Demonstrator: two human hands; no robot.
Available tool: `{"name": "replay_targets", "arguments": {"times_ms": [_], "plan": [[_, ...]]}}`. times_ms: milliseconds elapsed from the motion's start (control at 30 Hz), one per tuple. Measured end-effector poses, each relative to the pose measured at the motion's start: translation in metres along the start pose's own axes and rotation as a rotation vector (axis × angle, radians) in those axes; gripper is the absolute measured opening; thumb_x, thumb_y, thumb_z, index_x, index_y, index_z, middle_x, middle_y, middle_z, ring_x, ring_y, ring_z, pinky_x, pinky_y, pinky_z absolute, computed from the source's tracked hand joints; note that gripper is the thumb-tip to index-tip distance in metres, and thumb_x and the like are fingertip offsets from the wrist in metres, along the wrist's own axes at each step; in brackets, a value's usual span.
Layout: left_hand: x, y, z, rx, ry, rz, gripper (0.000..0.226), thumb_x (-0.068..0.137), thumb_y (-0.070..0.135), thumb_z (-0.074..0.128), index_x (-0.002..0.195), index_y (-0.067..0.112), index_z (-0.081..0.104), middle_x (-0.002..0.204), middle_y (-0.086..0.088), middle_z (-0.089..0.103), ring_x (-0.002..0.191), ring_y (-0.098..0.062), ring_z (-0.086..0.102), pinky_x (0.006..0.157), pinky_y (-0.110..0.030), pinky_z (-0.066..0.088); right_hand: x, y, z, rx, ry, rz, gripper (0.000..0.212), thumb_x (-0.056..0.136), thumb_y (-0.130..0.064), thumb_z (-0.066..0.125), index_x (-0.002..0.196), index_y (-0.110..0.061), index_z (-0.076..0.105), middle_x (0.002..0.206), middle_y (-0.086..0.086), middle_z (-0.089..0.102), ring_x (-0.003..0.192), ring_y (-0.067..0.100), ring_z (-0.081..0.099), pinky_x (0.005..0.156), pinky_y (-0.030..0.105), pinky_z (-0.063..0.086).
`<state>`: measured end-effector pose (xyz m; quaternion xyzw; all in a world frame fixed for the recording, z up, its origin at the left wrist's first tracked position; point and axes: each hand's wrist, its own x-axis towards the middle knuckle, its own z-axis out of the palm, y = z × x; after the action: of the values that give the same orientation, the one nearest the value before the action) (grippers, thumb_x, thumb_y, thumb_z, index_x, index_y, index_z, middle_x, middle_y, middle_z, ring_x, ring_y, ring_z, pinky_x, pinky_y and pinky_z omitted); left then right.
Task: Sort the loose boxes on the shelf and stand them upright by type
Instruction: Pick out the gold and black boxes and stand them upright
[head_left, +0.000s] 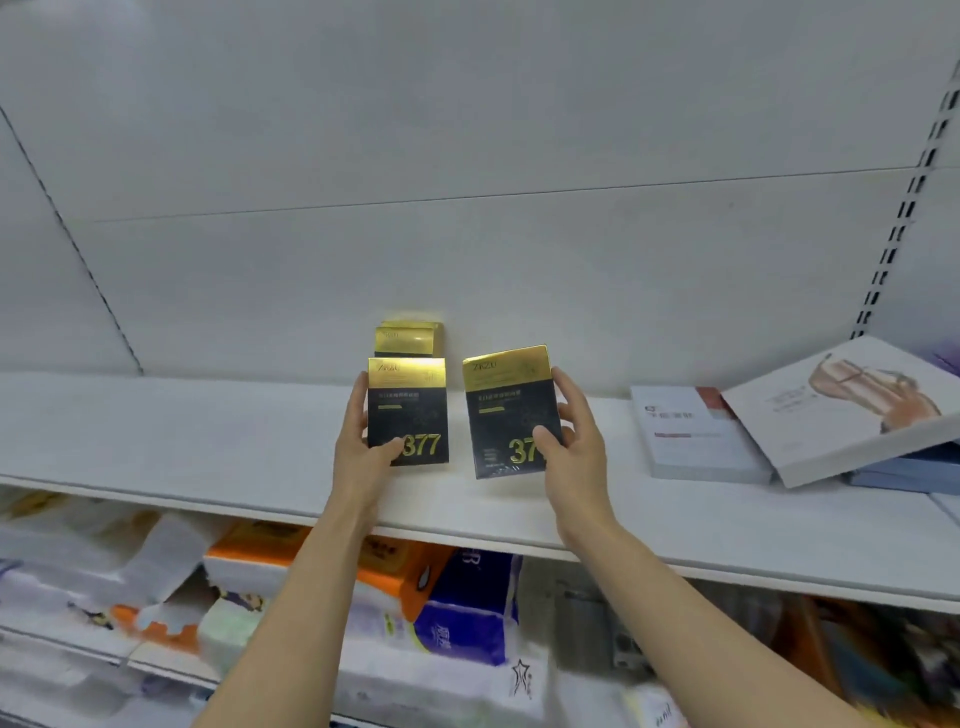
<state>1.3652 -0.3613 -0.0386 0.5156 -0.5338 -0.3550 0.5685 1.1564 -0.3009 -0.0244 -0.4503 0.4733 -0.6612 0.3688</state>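
Two black-and-gold boxes marked 377 stand near the middle of the white shelf (182, 441). My left hand (361, 441) grips the left box (410, 405) at its left edge, thumb on its front. My right hand (571, 441) grips the right box (506, 410) at its right edge, thumb on its front; this box tilts slightly. Behind the left box, more gold-topped boxes (408, 338) stand upright against the back wall. At the right lie a flat white box with a red corner (691, 436) and a large white box (852, 405) leaning over blue boxes (904, 473).
The slotted upright (904, 208) of the shelf runs up the right side. On the lower shelf lie packs of tissue in orange (270, 556), blue (467, 608) and white wrapping. The shelf's left part lies bare.
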Motion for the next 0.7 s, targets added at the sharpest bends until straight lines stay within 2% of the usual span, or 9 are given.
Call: {"name": "replay_targets", "arguments": {"times_ms": [133,267,367,400,433,500,567,667,700], "plan": [[0.040,-0.018,-0.019,0.081,-0.128,0.011,0.089,0.087,-0.004,0.067,0.149,0.045,0.026,0.142,-0.001,0.050,0.126,-0.022,0.052,0.089,-0.034,0.056,0.006,0.017,0.040,-0.019,0.058,0.007,0.056,0.099,-0.005,0.046,0.138,-0.045,0.041,0.131,-0.003,0.051,0.116,0.014,0.053,0.069,0.015,0.054],[0.083,-0.029,-0.034,0.225,-0.216,0.076,0.094,0.084,-0.002,0.069,0.151,0.041,0.020,0.136,-0.002,0.052,0.122,-0.019,0.053,0.094,-0.037,0.055,0.009,0.028,0.083,-0.006,0.095,0.010,0.057,0.099,-0.005,0.048,0.137,-0.048,0.041,0.130,-0.003,0.051,0.118,0.014,0.053,0.075,0.022,0.057],[0.101,-0.037,-0.037,0.249,-0.252,0.167,0.094,0.081,-0.003,0.070,0.153,0.033,0.022,0.119,0.006,0.058,0.106,-0.002,0.057,0.079,-0.013,0.051,0.011,0.038,0.113,-0.030,0.125,0.007,0.057,0.099,-0.007,0.049,0.137,-0.049,0.040,0.130,-0.004,0.051,0.118,0.013,0.053,0.078,0.024,0.058],[0.107,-0.040,-0.037,0.249,-0.254,0.212,0.093,0.079,-0.001,0.071,0.153,0.031,0.025,0.112,0.011,0.060,0.102,0.000,0.057,0.076,-0.013,0.050,0.011,0.041,0.122,-0.042,0.133,-0.002,0.057,0.099,-0.008,0.049,0.137,-0.050,0.040,0.129,-0.004,0.051,0.118,0.014,0.053,0.080,0.025,0.058],[0.113,-0.042,-0.036,0.257,-0.267,0.240,0.093,0.079,0.006,0.073,0.152,0.034,0.025,0.111,0.012,0.061,0.102,-0.004,0.058,0.078,-0.021,0.052,0.012,0.045,0.131,-0.058,0.140,-0.012,0.056,0.099,-0.008,0.048,0.136,-0.050,0.040,0.128,-0.004,0.050,0.119,0.014,0.052,0.083,0.027,0.058],[0.125,-0.051,-0.035,0.250,-0.300,0.211,0.094,0.077,0.031,0.076,0.152,0.044,0.021,0.117,0.003,0.061,0.107,-0.019,0.060,0.085,-0.041,0.056,0.015,0.050,0.148,-0.101,0.157,-0.031,0.055,0.100,-0.008,0.046,0.138,-0.048,0.040,0.126,-0.005,0.049,0.118,0.014,0.051,0.087,0.029,0.057],[0.130,-0.051,-0.038,0.222,-0.341,0.162,0.084,0.083,0.040,0.072,0.150,0.049,0.022,0.128,-0.002,0.054,0.115,-0.023,0.056,0.091,-0.050,0.055,0.022,0.051,0.164,-0.129,0.183,-0.043,0.054,0.100,-0.007,0.045,0.140,-0.043,0.040,0.124,-0.004,0.047,0.116,0.013,0.051,0.084,0.023,0.056],[0.123,-0.037,-0.052,0.153,-0.368,0.047,0.063,0.103,0.021,0.049,0.154,0.038,0.017,0.149,0.000,0.035,0.137,-0.021,0.038,0.110,-0.042,0.040,0.035,0.053,0.181,-0.277,0.273,-0.035,0.055,0.097,-0.004,0.047,0.140,-0.038,0.040,0.117,0.001,0.045,0.109,0.012,0.051,0.084,0.021,0.054],[0.124,-0.039,-0.056,0.145,-0.395,0.020,0.059,0.105,0.024,0.042,0.156,0.034,0.014,0.156,0.002,0.030,0.142,-0.020,0.032,0.114,-0.040,0.034,0.040,0.057,0.184,-0.336,0.300,-0.021,0.055,0.096,-0.002,0.047,0.139,-0.035,0.040,0.116,0.002,0.045,0.107,0.013,0.051,0.084,0.021,0.052]]}}
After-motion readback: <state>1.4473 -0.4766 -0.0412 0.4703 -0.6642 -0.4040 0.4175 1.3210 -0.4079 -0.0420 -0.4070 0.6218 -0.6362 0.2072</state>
